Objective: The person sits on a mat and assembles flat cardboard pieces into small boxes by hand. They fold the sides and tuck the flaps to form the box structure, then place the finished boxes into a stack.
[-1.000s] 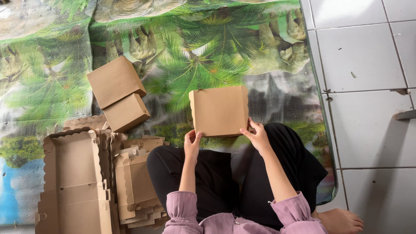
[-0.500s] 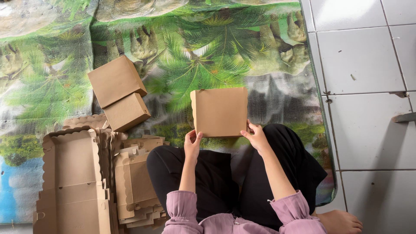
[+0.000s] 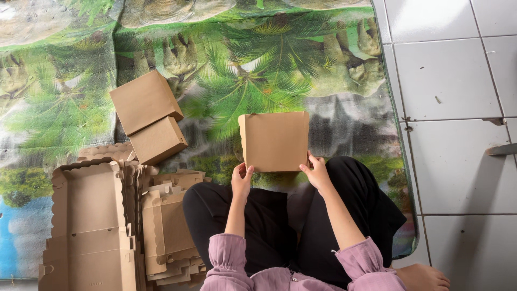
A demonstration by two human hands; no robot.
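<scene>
Two hands hold one folded brown box (image 3: 274, 141) by its near edge, above the lap: left hand (image 3: 241, 180) fingers pinch the near left corner, right hand (image 3: 318, 173) fingers grip the near right corner. Judging by the scene, two finished boxes (image 3: 149, 116) lie on the printed mat (image 3: 323, 70) to the left, while a stack of flat cardboard blanks (image 3: 91, 226) beside the left knee remains unfolded.
</scene>
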